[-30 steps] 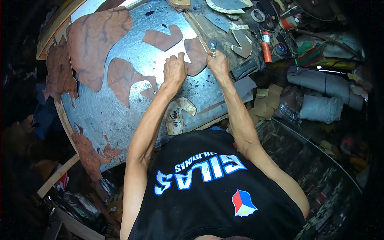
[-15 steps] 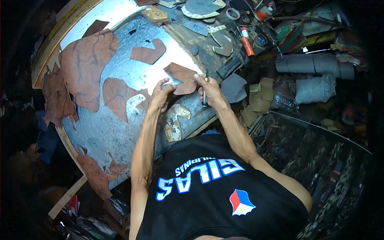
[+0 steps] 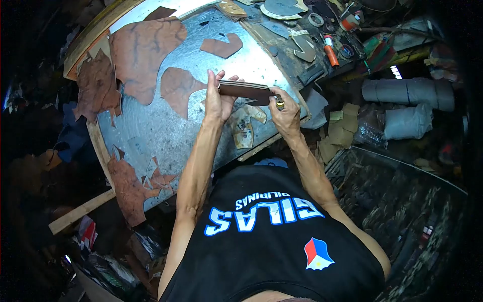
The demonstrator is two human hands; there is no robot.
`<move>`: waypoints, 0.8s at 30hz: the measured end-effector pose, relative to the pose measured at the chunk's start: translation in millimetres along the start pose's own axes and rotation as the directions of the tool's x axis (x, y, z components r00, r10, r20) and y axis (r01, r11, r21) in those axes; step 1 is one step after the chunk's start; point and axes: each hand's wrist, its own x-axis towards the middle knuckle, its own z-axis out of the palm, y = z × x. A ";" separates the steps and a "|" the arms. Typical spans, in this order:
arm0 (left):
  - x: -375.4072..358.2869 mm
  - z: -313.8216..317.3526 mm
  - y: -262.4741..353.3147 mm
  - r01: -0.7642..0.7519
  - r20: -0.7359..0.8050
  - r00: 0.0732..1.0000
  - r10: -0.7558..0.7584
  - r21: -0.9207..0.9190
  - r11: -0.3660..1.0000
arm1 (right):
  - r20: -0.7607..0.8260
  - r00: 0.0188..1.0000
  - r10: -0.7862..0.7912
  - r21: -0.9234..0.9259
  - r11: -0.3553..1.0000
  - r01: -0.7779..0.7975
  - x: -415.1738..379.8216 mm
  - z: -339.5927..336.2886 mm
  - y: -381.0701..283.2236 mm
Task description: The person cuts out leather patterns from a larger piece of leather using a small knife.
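My left hand (image 3: pixel 220 98) supports the left end of a small stack of brown leather pieces (image 3: pixel 245 92), its fingers showing behind the upper edge. The stack is tilted up, so its layered edges face me. At the other end my right hand (image 3: pixel 285 111) pinches the stack between thumb and fingers. It also keeps a slim tool with a brass-coloured collar (image 3: pixel 279 104) in its grip; the tool's working end cannot be made out. Just below the stack lies a stained, pale curved template (image 3: pixel 244 128) on the metal-topped table (image 3: pixel 146 136).
Cut brown leather pieces (image 3: pixel 221 46) and a larger hide (image 3: pixel 143 55) lie across the tabletop. Templates, a tape roll (image 3: pixel 316 19) and an orange tube (image 3: pixel 331 56) crowd the back right. Grey wrapped rolls (image 3: pixel 407 94) sit at the right.
The leather was lying low near the tabletop and is now lifted and tilted edge-on between both hands. My left hand has turned palm-up under it. The view has shifted left.
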 end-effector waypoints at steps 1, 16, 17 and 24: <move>-1.3 0.8 -4.0 -0.091 -0.045 0.995 0.092 0.024 0.996 | -0.049 0.997 -0.067 -0.045 0.997 0.064 -4.4 3.1 -2.1; -29.2 8.3 -25.7 -0.193 -0.078 0.980 0.183 -0.151 0.970 | -0.108 0.975 -0.195 -0.203 0.964 0.171 -29.2 25.5 -6.4; -29.2 8.7 -25.4 -0.193 -0.078 0.980 0.183 -0.149 0.970 | -0.109 0.975 -0.194 -0.201 0.965 0.170 -28.2 26.7 -4.7; -13.8 3.2 -28.5 -0.232 -0.082 0.971 0.223 -0.124 0.965 | -0.119 0.975 -0.187 -0.227 0.961 0.157 -19.8 32.1 1.0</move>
